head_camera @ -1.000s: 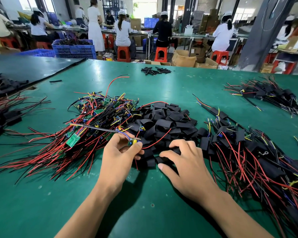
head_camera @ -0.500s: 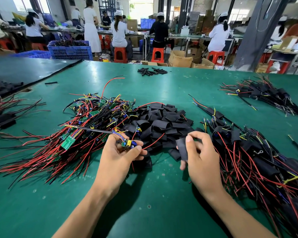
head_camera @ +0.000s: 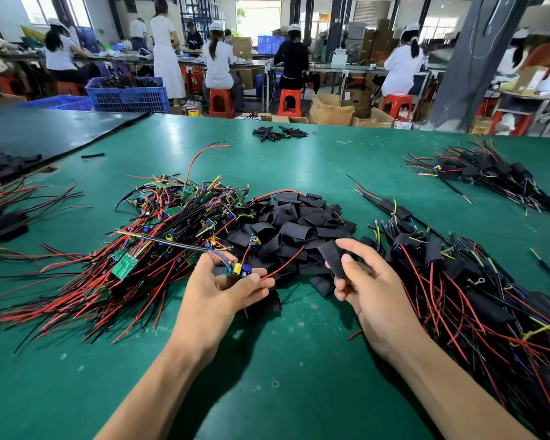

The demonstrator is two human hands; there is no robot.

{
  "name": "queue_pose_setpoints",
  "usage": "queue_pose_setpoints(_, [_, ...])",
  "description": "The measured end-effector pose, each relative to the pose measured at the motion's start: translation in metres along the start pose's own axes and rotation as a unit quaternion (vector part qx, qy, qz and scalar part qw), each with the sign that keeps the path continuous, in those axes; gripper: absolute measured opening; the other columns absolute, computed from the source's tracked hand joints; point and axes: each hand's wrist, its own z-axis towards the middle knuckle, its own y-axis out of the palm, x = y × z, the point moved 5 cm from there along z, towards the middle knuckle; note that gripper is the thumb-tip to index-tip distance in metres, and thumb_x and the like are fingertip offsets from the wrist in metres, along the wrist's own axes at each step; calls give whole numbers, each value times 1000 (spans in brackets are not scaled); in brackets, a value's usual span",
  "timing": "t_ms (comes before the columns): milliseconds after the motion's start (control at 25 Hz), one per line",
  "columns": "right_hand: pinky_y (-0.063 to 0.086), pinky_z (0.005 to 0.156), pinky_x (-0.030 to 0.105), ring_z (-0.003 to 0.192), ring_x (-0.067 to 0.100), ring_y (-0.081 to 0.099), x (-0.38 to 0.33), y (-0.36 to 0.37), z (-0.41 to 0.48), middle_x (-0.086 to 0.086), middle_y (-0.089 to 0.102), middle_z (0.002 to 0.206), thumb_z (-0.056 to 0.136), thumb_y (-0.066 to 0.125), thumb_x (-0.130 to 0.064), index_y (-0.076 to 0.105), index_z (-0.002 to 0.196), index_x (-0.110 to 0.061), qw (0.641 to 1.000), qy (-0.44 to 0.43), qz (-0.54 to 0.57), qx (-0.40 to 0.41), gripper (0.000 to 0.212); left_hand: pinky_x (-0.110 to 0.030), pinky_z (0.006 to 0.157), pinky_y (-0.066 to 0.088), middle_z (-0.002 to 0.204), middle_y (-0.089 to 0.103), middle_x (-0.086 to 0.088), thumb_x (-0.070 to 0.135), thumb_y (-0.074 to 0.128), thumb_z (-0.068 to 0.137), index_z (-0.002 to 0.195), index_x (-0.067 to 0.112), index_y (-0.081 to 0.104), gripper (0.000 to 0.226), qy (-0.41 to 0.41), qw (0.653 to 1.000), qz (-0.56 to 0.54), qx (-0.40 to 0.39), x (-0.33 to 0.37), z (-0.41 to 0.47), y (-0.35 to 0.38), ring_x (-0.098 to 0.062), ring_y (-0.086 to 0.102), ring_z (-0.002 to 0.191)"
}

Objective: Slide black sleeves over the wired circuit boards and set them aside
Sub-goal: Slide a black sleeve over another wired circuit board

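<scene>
- The left hand [head_camera: 219, 293] pinches a small wired circuit board [head_camera: 237, 270] between thumb and curled fingers, above the middle of the green table [head_camera: 299, 376] and nearer its near edge than its far one.
- A thin red lead [head_camera: 283, 264] arcs from the board toward the right hand; the other wires run back to the tangle of bare boards [head_camera: 159, 230] toward the left edge.
- The right hand [head_camera: 372, 287] holds one black sleeve [head_camera: 332, 258] between thumb and fingertips, upright and just beside the board, not yet over it.
- The heap of loose sleeves [head_camera: 299, 220] lies just beyond both hands; the sleeved pile [head_camera: 477, 296] spreads toward the right edge.
- The board looks light and stiff, with raised parts that could snag. It is best held by its edges, leaving the wire end free to enter first.
- The sleeve looks thin, soft and pressed flat. Its mouth probably needs squeezing open at the sides, with the grip kept near that open end.
- The floppy wires may catch on the rim, so gathering them into one bundle should help.
</scene>
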Motion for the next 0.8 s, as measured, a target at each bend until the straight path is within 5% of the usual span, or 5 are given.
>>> queue_pose_setpoints(200, [46,53,20,56,9,50,3,-2,0,2,65,73,89,71,-22,80,94,-20,999,2,47,22,11,-32,72,60,92,73,-28,-5,65,88,109,5,43,32,18,1000,-5,11,3,1,-1,-40,74,87])
queue_pose_setpoints(400, [49,58,21,58,10,52,3,-8,-1,3,61,70,63,84,-43,76,96,-10,999,-7,34,32,47,-33,72,60,93,73,-28,3,69,81,102,8,45,32,31,999,-17,21,7,0,-2,-39,74,86])
queue_pose_setpoints(560, [53,60,22,61,10,61,6,-11,-2,-4,69,70,86,76,-15,77,87,-16,998,-12,-21,53,2,-34,71,60,94,72,-29,7,72,78,101,7,47,34,27,999,-16,28,6,0,-1,-40,74,86])
queue_pose_setpoints(680, [51,67,16,66,3,63,0,-14,-3,-8,72,76,88,73,-8,75,90,-22,986,-71,-135,68,14,-36,69,61,90,73,-26,0,69,86,100,7,47,27,29,999,-1,47,5,-1,-3,-41,74,82])
queue_pose_setpoints(800, [37,84,5,92,-3,55,-8,-6,-9,-14,64,103,81,78,-14,72,104,-28,915,-185,-355,44,28,-35,67,61,87,74,-19,1,68,88,101,6,48,25,27,997,32,61,5,-1,-5,-39,74,79])
